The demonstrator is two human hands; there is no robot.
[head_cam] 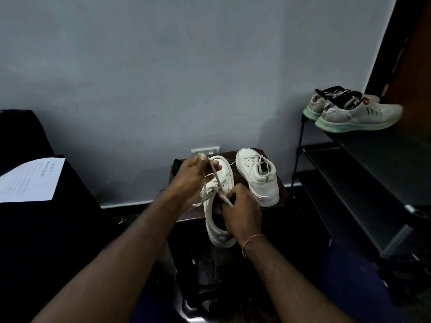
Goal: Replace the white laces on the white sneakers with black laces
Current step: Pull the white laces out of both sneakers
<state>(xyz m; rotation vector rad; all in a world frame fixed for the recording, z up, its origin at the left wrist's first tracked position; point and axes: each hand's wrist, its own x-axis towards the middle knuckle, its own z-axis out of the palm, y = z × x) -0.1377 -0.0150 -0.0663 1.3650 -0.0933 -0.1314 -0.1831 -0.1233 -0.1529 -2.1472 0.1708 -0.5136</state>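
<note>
Two white sneakers stand on a small dark stool. The near sneaker hangs over the stool's front edge with its heel toward me. My left hand pinches a strand of its white lace and holds it taut, up and to the left. My right hand grips the sneaker at its collar, fingers curled round the lower part of the lace. The second white sneaker stands to the right, laced in white. No black laces can be made out.
A dark shoe rack stands at the right with a pair of grey running shoes on top. A sheet of paper lies on a dark surface at the left. A wall socket sits behind the stool.
</note>
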